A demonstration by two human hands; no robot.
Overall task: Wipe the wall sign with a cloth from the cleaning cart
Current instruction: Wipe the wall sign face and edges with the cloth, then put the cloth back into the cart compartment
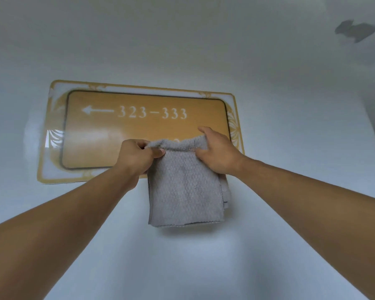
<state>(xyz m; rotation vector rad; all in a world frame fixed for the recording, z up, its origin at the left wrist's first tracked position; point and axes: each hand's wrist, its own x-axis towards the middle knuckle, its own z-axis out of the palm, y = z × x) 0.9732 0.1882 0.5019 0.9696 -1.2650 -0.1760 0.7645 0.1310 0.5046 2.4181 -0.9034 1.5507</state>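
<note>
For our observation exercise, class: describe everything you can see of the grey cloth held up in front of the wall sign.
The grey textured cloth looks like folded towelling, with a second layer showing at its right edge. It hangs flat from its bunched top edge, pinched by the left hand and right hand. Its top overlaps the lower part of the rectangular gold wall sign; the rest hangs before the white wall.

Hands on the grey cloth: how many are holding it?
2. The left hand pinches the cloth's top left edge; the right hand grips its top right edge, both in front of the sign.
</note>
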